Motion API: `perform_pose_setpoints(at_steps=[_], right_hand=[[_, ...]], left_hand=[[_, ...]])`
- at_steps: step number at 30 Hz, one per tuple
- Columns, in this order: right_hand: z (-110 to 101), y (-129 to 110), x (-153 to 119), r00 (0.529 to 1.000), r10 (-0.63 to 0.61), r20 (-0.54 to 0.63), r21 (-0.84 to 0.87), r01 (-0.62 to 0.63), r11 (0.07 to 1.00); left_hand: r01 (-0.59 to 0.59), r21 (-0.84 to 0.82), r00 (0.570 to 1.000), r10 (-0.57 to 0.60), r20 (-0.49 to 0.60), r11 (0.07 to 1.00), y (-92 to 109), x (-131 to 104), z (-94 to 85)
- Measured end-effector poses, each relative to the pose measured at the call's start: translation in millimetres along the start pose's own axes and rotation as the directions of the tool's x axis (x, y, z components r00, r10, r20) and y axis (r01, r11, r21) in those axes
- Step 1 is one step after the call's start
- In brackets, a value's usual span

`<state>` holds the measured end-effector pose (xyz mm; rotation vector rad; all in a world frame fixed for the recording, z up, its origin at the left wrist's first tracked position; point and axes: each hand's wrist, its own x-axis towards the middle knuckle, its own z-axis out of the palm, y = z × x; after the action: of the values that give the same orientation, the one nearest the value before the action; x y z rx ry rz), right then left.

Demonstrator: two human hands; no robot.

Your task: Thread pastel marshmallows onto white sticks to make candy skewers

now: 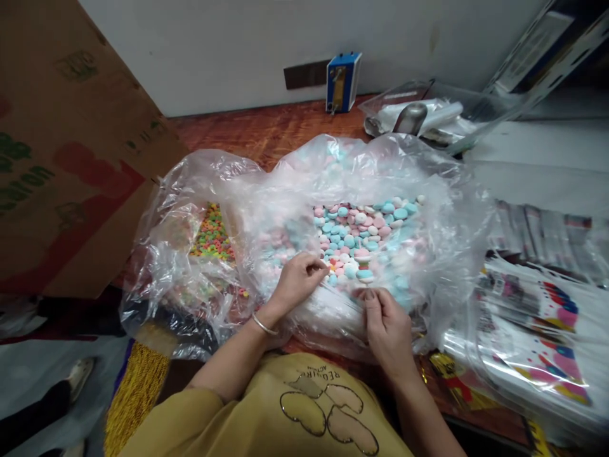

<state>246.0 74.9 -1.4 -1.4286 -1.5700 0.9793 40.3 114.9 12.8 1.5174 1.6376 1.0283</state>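
I'm facing many loose candies (349,241) in an opened bag (459,203), my right hand (387,322) pinching clear plastic (333,308), the hold of my left hand (299,277) being unclear.

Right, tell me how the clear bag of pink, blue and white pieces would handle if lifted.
The clear bag would probably be floppy, since its thin film lies crumpled and creased. It may feel weighty, given the many pieces heaped inside. Those rounded pieces could shift or spill if it tips, as they lie exposed in its opening.
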Motion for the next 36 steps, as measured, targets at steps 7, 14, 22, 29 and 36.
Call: perform_pose_setpoints(at_steps=[7,14,22,29,36], right_hand=[[-18.7,-2.9,-12.6,0.972,0.022,0.235,0.011,-0.025,1.0],[-16.8,-0.5,-9.9,0.963,0.053,0.264,-0.005,-0.053,0.999],[-22.7,2.6,-10.7,0.972,0.084,0.218,0.009,-0.088,0.996],[-28.5,7.0,-11.0,0.983,0.119,0.143,0.031,-0.125,0.992],[-25.7,8.9,-12.7,0.982,0.12,0.147,0.04,-0.127,0.991]], left_hand=[[0.364,-0.48,0.929,-0.274,0.248,0.798,7.0,10.2,1.6],[0.334,-0.486,0.937,-0.232,0.259,0.808,10.2,11.1,6.6],[-0.035,-0.026,0.999,0.034,-0.028,0.999,-1.9,10.2,8.6],[-0.433,0.68,0.901,0.251,0.354,0.592,0.2,16.4,16.3],[-0.45,0.74,0.885,0.138,0.445,0.499,5.4,22.8,20.5]])
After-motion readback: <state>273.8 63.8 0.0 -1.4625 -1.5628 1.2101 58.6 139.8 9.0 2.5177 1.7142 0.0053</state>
